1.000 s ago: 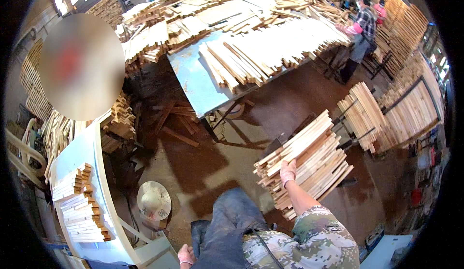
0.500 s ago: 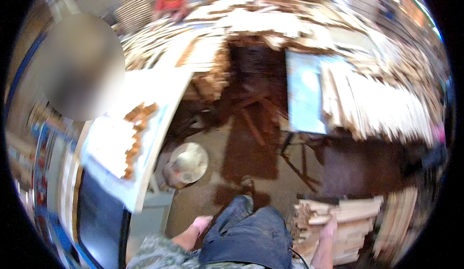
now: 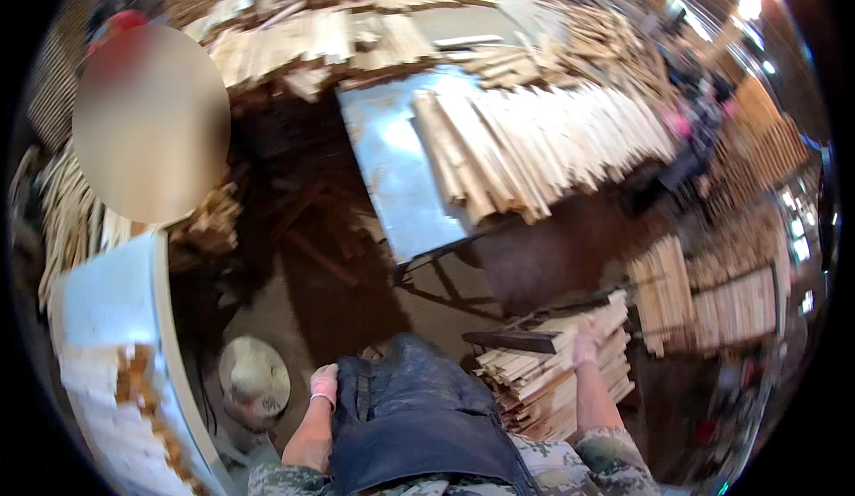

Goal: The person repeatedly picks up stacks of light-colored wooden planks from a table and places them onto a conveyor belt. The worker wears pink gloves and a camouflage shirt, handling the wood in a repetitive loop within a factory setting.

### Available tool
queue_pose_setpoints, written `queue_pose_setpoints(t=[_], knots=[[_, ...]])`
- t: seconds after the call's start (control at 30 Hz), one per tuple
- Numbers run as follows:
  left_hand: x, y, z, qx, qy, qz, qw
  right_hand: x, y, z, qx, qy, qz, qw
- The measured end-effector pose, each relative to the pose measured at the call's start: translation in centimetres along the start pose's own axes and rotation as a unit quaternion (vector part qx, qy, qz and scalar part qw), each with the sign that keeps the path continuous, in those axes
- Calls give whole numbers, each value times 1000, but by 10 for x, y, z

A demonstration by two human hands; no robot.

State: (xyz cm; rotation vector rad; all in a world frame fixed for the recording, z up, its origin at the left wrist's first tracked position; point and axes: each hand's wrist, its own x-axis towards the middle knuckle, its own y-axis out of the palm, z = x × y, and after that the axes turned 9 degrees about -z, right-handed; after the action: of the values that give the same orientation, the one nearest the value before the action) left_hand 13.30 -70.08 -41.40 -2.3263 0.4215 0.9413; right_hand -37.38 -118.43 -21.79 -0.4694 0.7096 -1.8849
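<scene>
My right hand (image 3: pixel 585 346), in a pale pinkish glove, lies on a stack of pale wooden slats (image 3: pixel 557 398) low on the right. Its fingers reach forward over the top slats, a little blurred. A dark flat bar (image 3: pixel 509 342) rests across the stack just left of that hand. My left hand (image 3: pixel 324 384), gloved alike, is beside my dark apron (image 3: pixel 419 416) with its fingers curled in. Nothing shows in it.
A blue-topped table (image 3: pixel 383 166) ahead carries a row of slats (image 3: pixel 552 140). At left stands another light-blue table (image 3: pixel 116 291) with stacked slats, and a round pale-topped bucket (image 3: pixel 254 376) beside it. More bundles (image 3: pixel 735 309) lie right. A person (image 3: pixel 699 131) works at far right.
My view has swung right, so the tables and stack shift left in the picture. The right hand stays at the slat stack; the left hand has come up beside the apron.
</scene>
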Motion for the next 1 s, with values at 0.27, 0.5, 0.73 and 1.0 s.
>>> queue_pose_setpoints(t=[0.27,0.5,0.73,1.0], knots=[[0,58,-181,-45,6,133,990,4,119,61,40,-30,97,994],[-15,196,-372,48,163,163,972,107,214,177,-42,-18,113,993],[-50,371,-514,181,240,124,946,227,295,230,-172,-58,142,973],[-53,481,-565,286,227,-90,927,267,341,165,9,-58,157,986]])
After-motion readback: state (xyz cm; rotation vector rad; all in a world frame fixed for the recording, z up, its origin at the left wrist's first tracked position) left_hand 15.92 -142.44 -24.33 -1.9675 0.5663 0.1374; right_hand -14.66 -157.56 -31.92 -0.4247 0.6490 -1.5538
